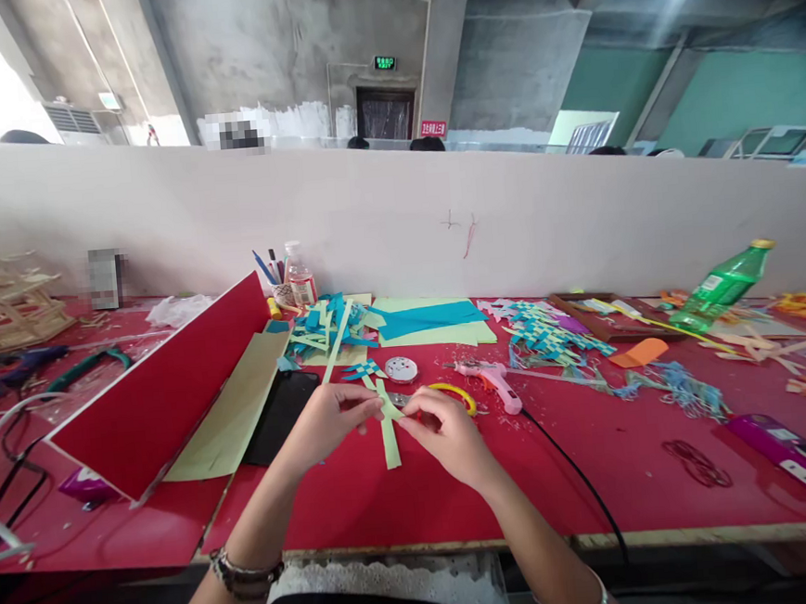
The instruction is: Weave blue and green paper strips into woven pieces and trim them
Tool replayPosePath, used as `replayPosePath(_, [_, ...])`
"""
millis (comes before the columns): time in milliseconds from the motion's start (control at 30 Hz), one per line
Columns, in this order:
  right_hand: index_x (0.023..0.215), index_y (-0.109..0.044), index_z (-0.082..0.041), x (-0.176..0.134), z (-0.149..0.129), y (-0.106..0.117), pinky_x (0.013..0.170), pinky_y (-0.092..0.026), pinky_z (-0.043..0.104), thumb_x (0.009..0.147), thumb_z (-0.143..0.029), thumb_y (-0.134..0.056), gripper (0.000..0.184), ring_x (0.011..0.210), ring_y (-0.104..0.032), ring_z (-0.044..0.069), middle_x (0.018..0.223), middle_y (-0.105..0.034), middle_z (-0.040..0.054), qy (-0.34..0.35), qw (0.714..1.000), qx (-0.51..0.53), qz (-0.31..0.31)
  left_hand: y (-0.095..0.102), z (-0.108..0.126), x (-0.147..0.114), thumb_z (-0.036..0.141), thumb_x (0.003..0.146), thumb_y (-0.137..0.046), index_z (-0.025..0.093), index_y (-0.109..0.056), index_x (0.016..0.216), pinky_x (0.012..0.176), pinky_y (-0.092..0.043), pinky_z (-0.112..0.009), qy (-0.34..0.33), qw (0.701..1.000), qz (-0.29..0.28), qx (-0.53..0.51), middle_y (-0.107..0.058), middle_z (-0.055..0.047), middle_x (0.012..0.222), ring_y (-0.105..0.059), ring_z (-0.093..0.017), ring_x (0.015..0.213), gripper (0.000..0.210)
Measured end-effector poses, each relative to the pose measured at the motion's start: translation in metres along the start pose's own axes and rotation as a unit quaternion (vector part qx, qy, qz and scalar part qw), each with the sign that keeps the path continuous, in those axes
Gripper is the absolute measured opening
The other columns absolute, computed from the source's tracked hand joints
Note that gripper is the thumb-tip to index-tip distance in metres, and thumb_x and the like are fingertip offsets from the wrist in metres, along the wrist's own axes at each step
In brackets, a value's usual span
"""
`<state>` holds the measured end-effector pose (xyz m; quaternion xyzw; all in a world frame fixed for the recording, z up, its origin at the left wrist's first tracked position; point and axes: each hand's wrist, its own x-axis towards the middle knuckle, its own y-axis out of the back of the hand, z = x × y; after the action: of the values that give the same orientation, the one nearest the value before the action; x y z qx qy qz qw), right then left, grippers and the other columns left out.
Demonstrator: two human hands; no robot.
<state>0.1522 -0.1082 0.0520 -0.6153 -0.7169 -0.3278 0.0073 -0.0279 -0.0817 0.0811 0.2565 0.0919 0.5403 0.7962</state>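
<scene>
Light green paper strips (391, 447) cross each other over the red tabletop, one hanging down toward me. My left hand (329, 427) pinches them on the left, thumb against fingertips. From the right, my right hand (451, 433) pinches the end of the crossing strip. Just beyond my fingers are a small blue-and-green woven paper piece (365, 369) and a round white dish (401, 370). Yellow-handled scissors (460, 392) lie partly hidden behind my right hand. A pink glue gun (491, 381) rests to the right of them.
A red board (165, 386) leans at the left beside green paper sheets (234, 413). Blue and green strips (335, 326) pile up at the back. Woven pieces (545, 333), a green bottle (726, 286) and a purple power strip (792, 453) lie right. A white partition (383, 220) stands behind.
</scene>
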Motion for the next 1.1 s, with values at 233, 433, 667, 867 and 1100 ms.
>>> replayPosePath(233, [0.066, -0.051, -0.018, 0.0, 0.003, -0.013, 0.05, -0.03, 0.02, 0.078, -0.029, -0.05, 0.017, 0.054, -0.039, 0.009, 0.059, -0.044, -0.0041, -0.058, 0.996, 0.065, 0.005, -0.013, -0.006, -0.002, 0.038, 0.072, -0.054, 0.013, -0.062, 0.065, 0.048, -0.033, -0.018, 0.001, 0.995, 0.035, -0.09, -0.051, 0.003, 0.05, -0.043, -0.008, 0.048, 0.027])
replayPosePath(433, [0.069, -0.054, -0.018, 0.0, 0.004, -0.015, 0.053, -0.036, 0.02, 0.078, -0.031, -0.05, 0.016, 0.058, -0.046, 0.01, 0.062, -0.05, -0.0023, -0.06, 0.995, 0.082, 0.003, -0.016, -0.01, -0.001, 0.038, 0.072, -0.053, 0.013, -0.06, 0.056, 0.049, -0.034, -0.018, 0.001, 0.994, 0.043, -0.097, -0.05, 0.003, 0.046, -0.043, -0.008, 0.047, 0.03])
replayPosePath(667, [0.095, -0.057, -0.016, -0.005, 0.04, 0.022, 0.079, -0.042, 0.03, 0.08, -0.011, -0.04, 0.024, 0.092, -0.054, 0.019, 0.099, -0.058, 0.0091, -0.092, 0.976, -0.197, 0.003, -0.03, -0.025, 0.005, 0.043, 0.074, -0.05, 0.013, -0.06, 0.061, 0.053, -0.037, -0.02, 0.009, 0.996, 0.023, -0.088, -0.058, 0.0, 0.057, -0.047, -0.01, 0.052, 0.034])
replayPosePath(867, [0.112, -0.051, -0.012, -0.007, 0.067, 0.021, 0.088, -0.035, 0.043, 0.074, -0.006, -0.046, 0.039, 0.109, -0.046, 0.027, 0.109, -0.054, 0.0156, -0.139, 0.909, -0.383, -0.093, -0.062, -0.046, 0.012, 0.043, 0.075, -0.046, 0.015, -0.064, 0.062, 0.054, -0.035, -0.021, 0.042, 0.996, -0.064, 0.036, -0.062, -0.002, 0.059, -0.054, -0.014, 0.059, 0.036])
replayPosePath(1100, [0.108, -0.053, -0.014, -0.009, 0.069, 0.015, 0.089, -0.037, 0.034, 0.075, -0.016, -0.049, 0.033, 0.106, -0.048, 0.023, 0.107, -0.054, 0.0119, -0.113, 0.921, -0.356, -0.108, -0.056, -0.051, 0.011, 0.039, 0.076, -0.047, 0.022, -0.068, 0.074, 0.051, -0.028, -0.022, 0.113, 0.967, 0.005, 0.229, -0.066, -0.003, 0.07, -0.057, -0.017, 0.066, 0.027])
